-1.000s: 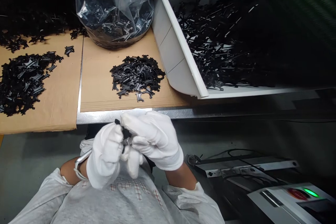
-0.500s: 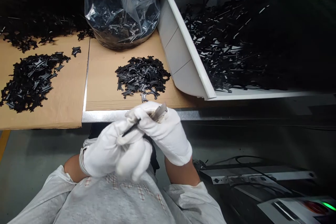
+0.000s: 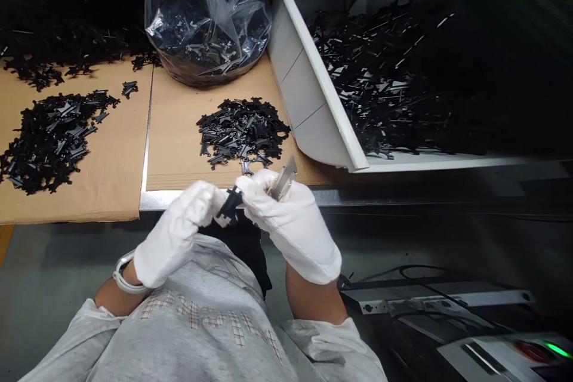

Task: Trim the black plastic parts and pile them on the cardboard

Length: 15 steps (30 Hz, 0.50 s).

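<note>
Both hands wear white gloves and meet just below the table's metal front edge (image 3: 188, 198). My left hand (image 3: 176, 233) pinches a small black plastic part (image 3: 230, 204) at its fingertips. My right hand (image 3: 290, 224) is closed around a thin metal blade (image 3: 285, 179) that sticks up past the knuckles, and its fingers also touch the black part. A small pile of the same black parts (image 3: 244, 133) lies on brown cardboard (image 3: 179, 131) just beyond the hands.
A larger heap of black parts (image 3: 49, 137) lies on cardboard at the left. A clear plastic bag (image 3: 208, 18) of parts stands at the back. A white tilted bin (image 3: 320, 95) full of parts is at the right. Metal equipment with a green light (image 3: 553, 349) sits low right.
Both hands rose from near my chest toward the table edge. The left hand rotated the black part, and the blade in my right hand came into view and now points up.
</note>
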Each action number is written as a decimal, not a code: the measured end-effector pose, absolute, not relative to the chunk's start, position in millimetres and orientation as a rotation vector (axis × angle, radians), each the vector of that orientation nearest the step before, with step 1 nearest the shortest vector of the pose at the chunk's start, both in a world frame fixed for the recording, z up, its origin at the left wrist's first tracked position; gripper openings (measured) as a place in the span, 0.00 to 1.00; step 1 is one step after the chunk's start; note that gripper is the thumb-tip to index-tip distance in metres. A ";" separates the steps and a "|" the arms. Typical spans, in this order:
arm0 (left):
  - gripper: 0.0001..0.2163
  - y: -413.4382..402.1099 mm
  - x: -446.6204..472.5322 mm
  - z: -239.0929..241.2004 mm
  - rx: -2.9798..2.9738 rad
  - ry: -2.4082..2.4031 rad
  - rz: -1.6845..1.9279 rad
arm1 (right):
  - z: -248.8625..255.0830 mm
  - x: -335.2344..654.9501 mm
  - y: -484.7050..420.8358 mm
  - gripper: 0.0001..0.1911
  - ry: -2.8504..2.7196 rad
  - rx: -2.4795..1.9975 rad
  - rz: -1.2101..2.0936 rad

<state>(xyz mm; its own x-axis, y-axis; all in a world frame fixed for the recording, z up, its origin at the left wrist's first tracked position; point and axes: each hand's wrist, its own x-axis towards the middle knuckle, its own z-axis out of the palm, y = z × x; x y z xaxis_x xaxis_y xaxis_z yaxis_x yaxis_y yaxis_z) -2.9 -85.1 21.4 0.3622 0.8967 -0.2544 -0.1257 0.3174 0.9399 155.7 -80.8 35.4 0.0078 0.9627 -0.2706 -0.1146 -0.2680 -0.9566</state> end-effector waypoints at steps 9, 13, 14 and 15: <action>0.10 -77.0 3.9 40.7 0.890 1.068 0.803 | 22.1 161.3 -79.0 0.27 -1.033 -1.136 1.364; 0.10 -76.4 1.9 42.9 0.828 1.088 0.804 | 10.1 174.6 -86.5 0.25 -1.430 -1.139 0.935; 0.10 -76.7 1.4 43.3 0.803 1.076 0.802 | 8.1 177.5 -87.7 0.23 -1.562 -1.114 0.843; 0.10 -77.1 1.0 43.6 0.776 1.060 0.797 | 7.0 179.9 -88.4 0.22 -1.683 -1.096 0.743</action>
